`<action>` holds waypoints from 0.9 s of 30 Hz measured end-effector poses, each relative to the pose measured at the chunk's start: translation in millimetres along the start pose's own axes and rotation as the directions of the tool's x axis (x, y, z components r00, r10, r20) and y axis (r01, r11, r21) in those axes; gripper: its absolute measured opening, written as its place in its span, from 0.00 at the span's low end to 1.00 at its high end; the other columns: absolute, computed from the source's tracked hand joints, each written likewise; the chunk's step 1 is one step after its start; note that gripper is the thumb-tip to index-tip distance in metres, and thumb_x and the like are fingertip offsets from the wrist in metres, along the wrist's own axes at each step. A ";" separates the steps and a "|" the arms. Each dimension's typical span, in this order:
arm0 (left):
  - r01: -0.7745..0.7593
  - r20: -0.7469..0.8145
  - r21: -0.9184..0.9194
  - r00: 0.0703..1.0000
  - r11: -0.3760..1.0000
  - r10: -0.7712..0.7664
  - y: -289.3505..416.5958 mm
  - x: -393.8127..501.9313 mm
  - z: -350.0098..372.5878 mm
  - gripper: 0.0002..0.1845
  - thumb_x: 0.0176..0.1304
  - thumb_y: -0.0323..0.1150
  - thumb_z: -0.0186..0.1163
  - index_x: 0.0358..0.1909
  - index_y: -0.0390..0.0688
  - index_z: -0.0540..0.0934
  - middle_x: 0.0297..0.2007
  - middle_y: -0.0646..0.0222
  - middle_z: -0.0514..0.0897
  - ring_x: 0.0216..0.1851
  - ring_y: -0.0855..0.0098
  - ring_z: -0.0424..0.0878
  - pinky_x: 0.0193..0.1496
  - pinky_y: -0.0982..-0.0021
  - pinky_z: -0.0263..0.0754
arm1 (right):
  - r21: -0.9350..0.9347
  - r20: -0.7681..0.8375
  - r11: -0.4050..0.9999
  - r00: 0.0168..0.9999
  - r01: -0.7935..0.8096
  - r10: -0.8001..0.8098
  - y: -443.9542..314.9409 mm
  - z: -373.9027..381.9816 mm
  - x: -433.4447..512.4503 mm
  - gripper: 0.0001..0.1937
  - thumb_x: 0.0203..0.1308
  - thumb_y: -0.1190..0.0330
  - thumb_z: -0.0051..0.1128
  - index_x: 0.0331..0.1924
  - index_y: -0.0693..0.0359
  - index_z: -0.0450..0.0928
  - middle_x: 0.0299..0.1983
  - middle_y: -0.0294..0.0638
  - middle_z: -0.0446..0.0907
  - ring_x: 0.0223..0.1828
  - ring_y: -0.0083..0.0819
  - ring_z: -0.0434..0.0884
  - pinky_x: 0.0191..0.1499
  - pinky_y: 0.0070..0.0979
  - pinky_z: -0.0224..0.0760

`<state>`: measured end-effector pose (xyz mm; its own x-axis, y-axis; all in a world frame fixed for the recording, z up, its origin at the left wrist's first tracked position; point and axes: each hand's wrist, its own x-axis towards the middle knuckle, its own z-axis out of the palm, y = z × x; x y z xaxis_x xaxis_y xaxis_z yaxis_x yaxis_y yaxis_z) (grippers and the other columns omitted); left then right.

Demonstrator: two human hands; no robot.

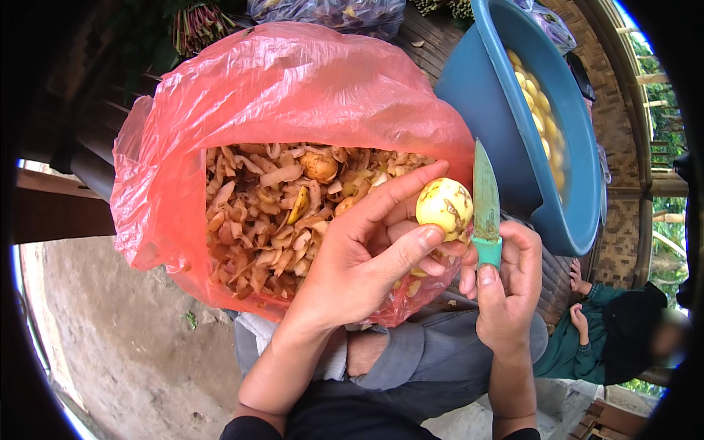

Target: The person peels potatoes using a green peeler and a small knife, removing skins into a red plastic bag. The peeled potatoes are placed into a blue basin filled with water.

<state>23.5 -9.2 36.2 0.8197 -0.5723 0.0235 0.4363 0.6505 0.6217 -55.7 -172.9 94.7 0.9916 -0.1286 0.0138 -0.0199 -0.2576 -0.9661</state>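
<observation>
A partly peeled potato [444, 209], pale yellow with brown patches of skin, is held in the fingers of my left hand [379, 247]. Just right of it, my right hand [506, 286] grips a knife [486, 192] by its green handle, its stained blade pointing away from me. Beneath my left hand a red plastic bag [308, 93] lies wide open, heaped with peelings [258, 220]. Among the peelings sits a brown, rounded potato [319, 166]. My left palm is hidden.
A blue plastic tub [484, 115] at the right holds peeled potatoes [536, 110] in liquid. Filled clear bags [335, 14] and bundled stems [201, 27] lie at the far side. Another person in green sleeves [575, 346] is at the lower right, beside a woven bamboo wall [619, 236].
</observation>
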 end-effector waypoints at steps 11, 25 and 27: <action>-0.158 -0.021 -0.023 0.987 0.987 0.157 -9.1 2.6 -3.5 0.32 0.64 0.20 0.64 0.69 0.34 0.65 0.58 0.55 0.78 0.58 0.67 0.79 0.55 0.70 0.81 | -0.409 0.001 0.913 1.000 -0.010 0.011 4.9 1.7 -6.3 0.41 0.73 0.39 0.39 0.72 0.70 0.61 0.28 0.33 0.73 0.27 0.15 0.68 0.31 0.15 0.62; -0.160 -0.066 0.107 0.984 0.981 0.167 -11.2 4.6 0.4 0.37 0.61 0.37 0.72 0.67 0.33 0.68 0.58 0.58 0.80 0.57 0.67 0.81 0.61 0.64 0.77 | -0.300 0.163 0.945 0.983 0.127 -0.080 -0.9 -4.5 0.6 0.31 0.72 0.58 0.53 0.69 0.73 0.64 0.67 0.58 0.71 0.66 0.49 0.75 0.66 0.36 0.69; -0.137 -0.061 0.115 0.988 0.984 0.144 -10.2 3.7 0.7 0.37 0.60 0.38 0.72 0.67 0.33 0.68 0.59 0.58 0.80 0.58 0.68 0.80 0.62 0.65 0.75 | -0.284 0.167 0.952 0.983 0.117 -0.071 -1.7 -5.1 0.8 0.30 0.72 0.58 0.54 0.69 0.73 0.64 0.67 0.57 0.71 0.66 0.48 0.75 0.65 0.36 0.69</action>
<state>21.8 -18.3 30.4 0.8950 -0.4412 0.0655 0.2746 0.6608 0.6986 -55.5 -177.4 97.6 0.9979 0.0517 0.0391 0.0607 -0.5324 -0.8443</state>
